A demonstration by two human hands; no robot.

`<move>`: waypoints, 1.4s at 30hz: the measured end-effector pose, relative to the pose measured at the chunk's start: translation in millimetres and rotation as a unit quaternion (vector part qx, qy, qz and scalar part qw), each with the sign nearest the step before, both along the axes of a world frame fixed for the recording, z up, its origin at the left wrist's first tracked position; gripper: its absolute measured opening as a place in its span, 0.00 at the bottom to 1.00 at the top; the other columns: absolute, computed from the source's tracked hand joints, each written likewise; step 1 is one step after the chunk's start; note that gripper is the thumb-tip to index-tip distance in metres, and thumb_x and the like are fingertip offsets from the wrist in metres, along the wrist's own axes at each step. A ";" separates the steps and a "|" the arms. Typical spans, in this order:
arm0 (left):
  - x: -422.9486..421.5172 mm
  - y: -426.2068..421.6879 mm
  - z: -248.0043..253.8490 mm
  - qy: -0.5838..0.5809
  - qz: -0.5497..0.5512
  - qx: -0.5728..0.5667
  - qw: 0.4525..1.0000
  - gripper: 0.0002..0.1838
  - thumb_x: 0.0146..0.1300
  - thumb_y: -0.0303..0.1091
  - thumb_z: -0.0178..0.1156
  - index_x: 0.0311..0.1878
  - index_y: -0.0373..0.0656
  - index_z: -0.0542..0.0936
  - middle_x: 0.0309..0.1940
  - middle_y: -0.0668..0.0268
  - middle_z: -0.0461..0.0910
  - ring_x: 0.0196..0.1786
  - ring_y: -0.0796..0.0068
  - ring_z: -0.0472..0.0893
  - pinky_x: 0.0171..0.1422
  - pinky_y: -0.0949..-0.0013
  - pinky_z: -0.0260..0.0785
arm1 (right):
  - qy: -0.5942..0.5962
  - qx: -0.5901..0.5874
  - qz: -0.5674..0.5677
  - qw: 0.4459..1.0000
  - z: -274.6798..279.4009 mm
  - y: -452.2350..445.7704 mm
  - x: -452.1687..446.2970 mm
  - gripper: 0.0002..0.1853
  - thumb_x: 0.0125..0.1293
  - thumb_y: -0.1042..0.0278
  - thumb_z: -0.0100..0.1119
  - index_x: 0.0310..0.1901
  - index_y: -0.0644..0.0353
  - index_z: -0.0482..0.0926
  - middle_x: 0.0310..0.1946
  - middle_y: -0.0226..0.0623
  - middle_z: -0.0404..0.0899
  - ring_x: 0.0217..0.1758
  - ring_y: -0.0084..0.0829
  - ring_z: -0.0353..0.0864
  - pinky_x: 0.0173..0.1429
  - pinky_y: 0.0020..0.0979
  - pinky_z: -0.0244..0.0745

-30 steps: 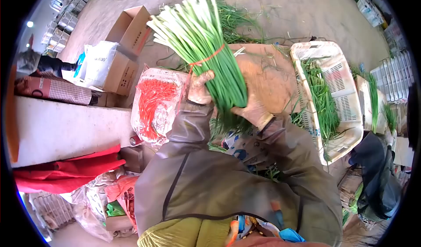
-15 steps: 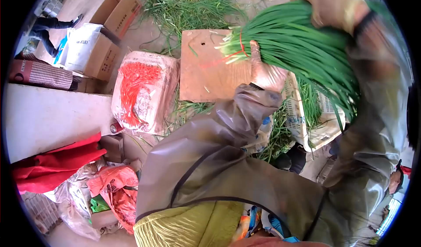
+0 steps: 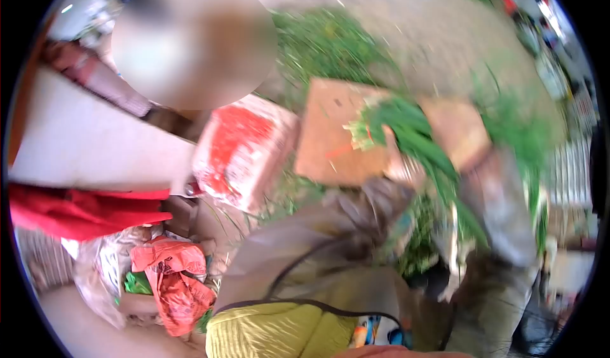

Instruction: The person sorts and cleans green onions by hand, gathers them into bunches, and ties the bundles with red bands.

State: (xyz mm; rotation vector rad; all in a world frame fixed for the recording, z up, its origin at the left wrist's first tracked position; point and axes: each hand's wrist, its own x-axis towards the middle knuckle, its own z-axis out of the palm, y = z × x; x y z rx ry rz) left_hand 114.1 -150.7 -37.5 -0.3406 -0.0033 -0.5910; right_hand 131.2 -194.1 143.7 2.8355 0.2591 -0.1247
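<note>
A bunch of long green stalks (image 3: pixel 416 129) lies over the right part of a brown board (image 3: pixel 340 126), its pale cut ends pointing left with a red tie near them. My left hand (image 3: pixel 403 164) is wrapped round the bunch from below, close to the tie. My right hand (image 3: pixel 457 129) is blurred at the right side of the bunch, beside the leaves; its fingers cannot be made out. Red ties (image 3: pixel 238 142) lie in a pile on a wrapped package (image 3: pixel 279 126) to the left of the board.
Loose green stalks (image 3: pixel 330 43) lie on the floor beyond the board. A white surface (image 3: pixel 95 138) stands at the left, with red cloth (image 3: pixel 89 212) below it. Orange plastic bags (image 3: pixel 175 282) sit at the lower left. A blurred oval hides the upper left.
The bunch, raised and upright one second ago, then swung out to the right, is now low over the board. My right hand has come down from the upper right. The view has shifted.
</note>
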 end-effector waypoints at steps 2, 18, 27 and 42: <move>7.9 26.7 29.6 -0.007 -0.073 0.015 0.997 0.30 0.60 0.55 0.54 0.57 0.42 0.68 0.52 0.62 0.74 0.53 0.64 0.73 0.58 0.61 0.67 | -0.120 0.122 -0.039 0.984 4.9 2.7 -39.7 0.31 0.48 0.60 0.62 0.57 0.54 0.66 0.30 0.42 0.76 0.33 0.45 0.78 0.36 0.43 0.73; 122.5 113.7 -10.3 -0.616 0.231 0.753 -0.031 0.34 0.37 0.46 0.66 0.52 0.53 0.71 0.30 0.61 0.77 0.32 0.58 0.79 0.42 0.58 0.71 | -0.150 0.328 -0.199 0.911 -230.1 -41.1 -154.7 0.13 0.55 0.56 0.57 0.31 0.58 0.74 0.33 0.47 0.75 0.32 0.49 0.74 0.35 0.46 0.69; 98.6 126.1 -109.1 -0.675 0.088 0.731 -0.050 0.54 0.36 0.52 0.71 0.67 0.48 0.55 0.57 0.52 0.67 0.58 0.57 0.69 0.60 0.59 0.63 | -0.003 0.440 -0.415 0.797 -234.1 -60.0 -226.8 0.18 0.57 0.63 0.57 0.50 0.55 0.74 0.44 0.45 0.77 0.46 0.44 0.76 0.50 0.37 0.70; 150.5 237.1 -21.9 -0.637 0.189 0.746 -0.049 0.32 0.47 0.41 0.67 0.58 0.46 0.69 0.44 0.58 0.77 0.42 0.58 0.77 0.45 0.57 0.69 | -0.214 0.314 -0.381 0.843 -277.7 -88.0 -62.9 0.11 0.55 0.54 0.58 0.36 0.49 0.81 0.35 0.39 0.77 0.43 0.39 0.76 0.50 0.37 0.68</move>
